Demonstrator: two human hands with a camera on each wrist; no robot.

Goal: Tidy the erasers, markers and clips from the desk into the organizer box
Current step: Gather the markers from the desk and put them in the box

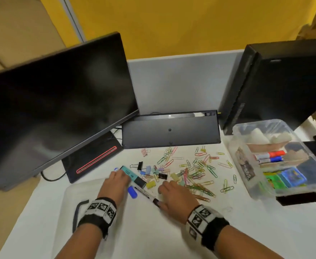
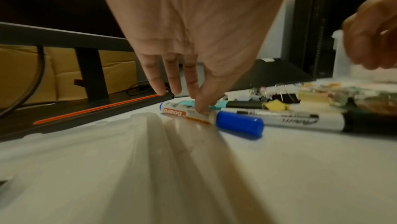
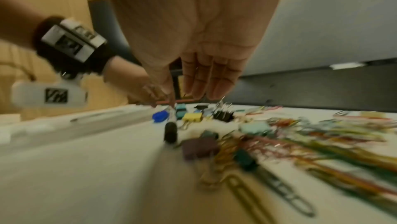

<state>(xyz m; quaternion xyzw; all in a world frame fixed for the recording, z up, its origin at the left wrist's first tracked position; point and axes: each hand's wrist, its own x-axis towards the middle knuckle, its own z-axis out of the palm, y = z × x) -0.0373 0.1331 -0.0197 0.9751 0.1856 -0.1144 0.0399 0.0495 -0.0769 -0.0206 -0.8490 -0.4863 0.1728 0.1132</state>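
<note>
Three markers lie side by side near the desk's front. One is a blue-capped whiteboard marker (image 1: 132, 191) (image 2: 214, 119), one a teal highlighter (image 1: 133, 176) (image 2: 223, 104), one a black-capped marker (image 1: 146, 193) (image 2: 290, 120) (image 3: 170, 131). My left hand (image 1: 119, 179) (image 2: 193, 102) points down with straight fingers, one fingertip touching the blue-capped marker's barrel. My right hand (image 1: 169, 189) (image 3: 193, 95) hovers with straight fingers over the black-capped marker; whether it touches is unclear. Coloured paper clips (image 1: 198, 172) (image 3: 311, 136) and binder clips (image 1: 162, 176) (image 3: 223, 115) are scattered to the right. The clear organizer box (image 1: 236, 131) stands at the right.
A monitor (image 1: 56, 101) stands at the left, an upturned keyboard (image 1: 170, 129) behind the clips and a black computer tower (image 1: 276, 81) at the back right. A clear lid (image 1: 78, 191) lies under my left wrist. The box holds red and blue markers (image 1: 271, 156) and coloured packets (image 1: 288, 177).
</note>
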